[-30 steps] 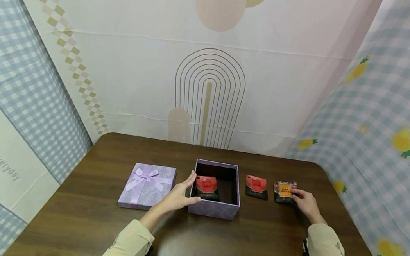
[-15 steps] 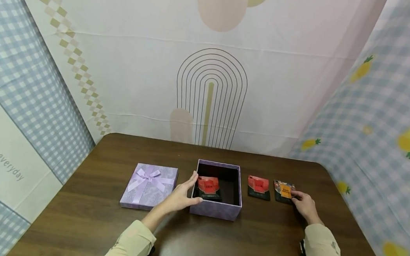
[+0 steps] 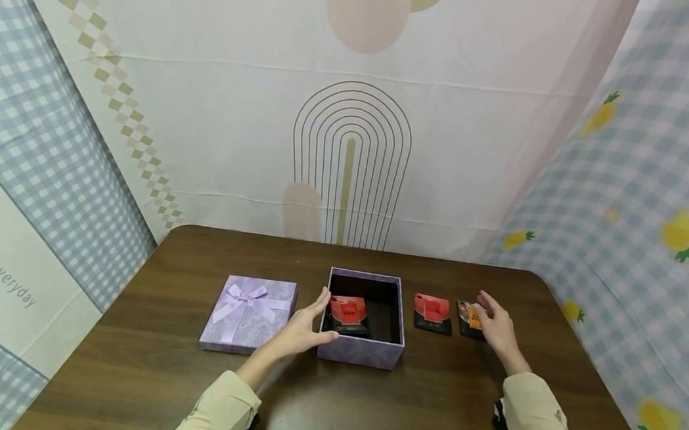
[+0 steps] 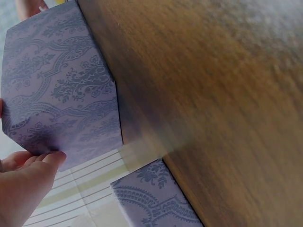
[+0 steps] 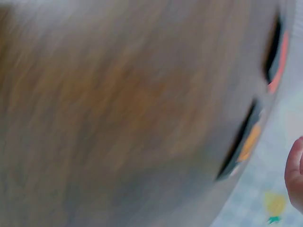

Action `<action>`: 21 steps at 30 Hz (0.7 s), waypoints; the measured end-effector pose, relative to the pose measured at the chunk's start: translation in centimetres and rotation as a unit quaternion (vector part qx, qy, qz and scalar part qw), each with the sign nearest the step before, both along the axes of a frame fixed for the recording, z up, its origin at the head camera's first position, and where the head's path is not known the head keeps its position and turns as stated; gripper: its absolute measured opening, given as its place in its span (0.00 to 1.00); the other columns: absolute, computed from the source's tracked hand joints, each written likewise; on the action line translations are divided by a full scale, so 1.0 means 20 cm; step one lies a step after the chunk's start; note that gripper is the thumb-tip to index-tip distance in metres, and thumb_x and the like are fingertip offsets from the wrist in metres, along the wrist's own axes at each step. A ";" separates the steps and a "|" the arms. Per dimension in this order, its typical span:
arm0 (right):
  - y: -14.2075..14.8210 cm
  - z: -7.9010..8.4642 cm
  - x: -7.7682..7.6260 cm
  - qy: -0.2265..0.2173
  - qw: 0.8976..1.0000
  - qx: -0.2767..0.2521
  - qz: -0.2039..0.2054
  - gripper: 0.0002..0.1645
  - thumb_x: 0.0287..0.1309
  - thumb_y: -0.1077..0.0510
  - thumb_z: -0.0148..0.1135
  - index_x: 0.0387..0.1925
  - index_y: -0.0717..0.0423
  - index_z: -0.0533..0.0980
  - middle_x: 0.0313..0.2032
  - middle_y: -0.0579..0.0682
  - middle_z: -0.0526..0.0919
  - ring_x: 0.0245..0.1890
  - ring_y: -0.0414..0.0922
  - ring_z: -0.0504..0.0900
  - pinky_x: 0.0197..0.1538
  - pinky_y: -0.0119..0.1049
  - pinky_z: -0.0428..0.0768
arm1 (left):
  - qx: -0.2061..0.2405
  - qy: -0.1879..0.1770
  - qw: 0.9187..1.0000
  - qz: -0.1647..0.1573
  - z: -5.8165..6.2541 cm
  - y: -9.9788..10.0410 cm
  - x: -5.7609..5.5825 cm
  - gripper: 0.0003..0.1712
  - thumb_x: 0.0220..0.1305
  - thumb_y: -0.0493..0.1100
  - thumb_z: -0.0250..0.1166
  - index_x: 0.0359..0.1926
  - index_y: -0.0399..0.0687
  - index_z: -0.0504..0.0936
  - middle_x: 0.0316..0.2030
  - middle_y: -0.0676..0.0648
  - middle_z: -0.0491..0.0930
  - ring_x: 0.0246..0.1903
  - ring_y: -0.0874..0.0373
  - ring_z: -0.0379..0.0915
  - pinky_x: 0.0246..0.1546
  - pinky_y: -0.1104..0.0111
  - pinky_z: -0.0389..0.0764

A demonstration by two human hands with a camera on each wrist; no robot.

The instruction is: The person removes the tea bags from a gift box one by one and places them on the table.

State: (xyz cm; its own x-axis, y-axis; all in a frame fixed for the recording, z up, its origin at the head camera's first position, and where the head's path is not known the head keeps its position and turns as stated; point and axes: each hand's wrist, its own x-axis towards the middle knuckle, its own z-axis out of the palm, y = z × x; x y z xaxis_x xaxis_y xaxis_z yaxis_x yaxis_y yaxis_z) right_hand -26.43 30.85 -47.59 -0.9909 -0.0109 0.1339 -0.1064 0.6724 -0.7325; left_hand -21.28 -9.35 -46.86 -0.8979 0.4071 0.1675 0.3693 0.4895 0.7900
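Clasping the near left corner of the purple box (image 3: 359, 354) with the left grip (image 3: 301, 327), fingers along the left wall and thumb at the near rim. Holding the right grip (image 3: 499, 326) released, near the orange-labelled packet (image 3: 469, 320) and partly hiding it in the head view, but apart from it in the right wrist view. On the tabletop (image 3: 404, 403), to the right of the box, just beside the loose red packet (image 3: 432, 314). For doing this step well, probably better to pinch the packet by one edge, without bending it, and to press the box only lightly. Careful also not to disturb the inner red packet (image 3: 349, 314), at the left inside the box. Regarding labels, too small to read; impossible to tell any brand. Readable only on the hanging cloth (image 3: 14, 287): "ppy everyday", cut at its beginning.
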 end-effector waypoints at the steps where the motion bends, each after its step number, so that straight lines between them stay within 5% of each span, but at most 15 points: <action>1: -0.02 0.01 0.00 0.008 1.000 -0.010 0.006 0.30 0.68 0.56 0.42 0.65 0.70 0.55 0.59 0.69 0.65 0.51 0.58 0.72 0.46 0.41 0.77 | 0.000 0.000 1.000 0.000 0.00 0.00 0.00 0.47 0.52 0.45 0.65 0.66 0.30 0.52 0.68 0.35 0.46 0.64 0.41 0.51 0.62 0.51 0.57; 6: -0.13 0.05 0.00 0.014 0.994 -0.089 0.056 0.31 0.67 0.55 0.44 0.65 0.68 0.55 0.56 0.68 0.70 0.34 0.31 0.78 0.33 0.27 0.77 | 0.000 0.000 1.000 0.000 0.00 0.00 0.00 0.47 0.52 0.45 0.65 0.66 0.29 0.52 0.68 0.35 0.46 0.64 0.40 0.50 0.62 0.50 0.56; 10: -0.23 0.10 0.02 0.004 0.988 -0.115 0.103 0.32 0.67 0.55 0.45 0.66 0.66 0.53 0.57 0.67 0.69 0.36 0.21 0.72 0.37 0.28 0.78 | -0.002 -0.005 1.000 0.001 0.01 0.00 0.01 0.47 0.52 0.44 0.65 0.66 0.29 0.52 0.68 0.35 0.45 0.64 0.41 0.49 0.62 0.50 0.55; 13: -0.31 0.13 0.03 0.004 0.985 -0.119 0.128 0.31 0.67 0.55 0.45 0.66 0.66 0.54 0.57 0.67 0.69 0.41 0.26 0.74 0.41 0.29 0.78 | 0.000 -0.006 1.000 0.001 0.01 0.00 0.01 0.47 0.52 0.44 0.65 0.66 0.29 0.52 0.68 0.36 0.45 0.65 0.42 0.49 0.62 0.51 0.55; 18: -0.42 0.18 0.04 0.010 0.980 -0.123 0.156 0.30 0.67 0.56 0.46 0.65 0.67 0.56 0.56 0.66 0.71 0.51 0.51 0.76 0.48 0.32 0.76 | 0.002 -0.007 1.000 0.001 0.01 0.00 0.01 0.47 0.52 0.44 0.65 0.66 0.30 0.52 0.68 0.37 0.45 0.64 0.42 0.50 0.62 0.51 0.56; 21: -0.49 0.20 0.04 0.003 0.977 -0.137 0.166 0.29 0.66 0.57 0.47 0.64 0.67 0.58 0.55 0.66 0.72 0.48 0.50 0.78 0.47 0.30 0.76 | 0.001 -0.006 1.000 0.002 0.01 0.00 0.01 0.46 0.52 0.44 0.65 0.66 0.31 0.52 0.68 0.37 0.45 0.64 0.41 0.50 0.62 0.51 0.56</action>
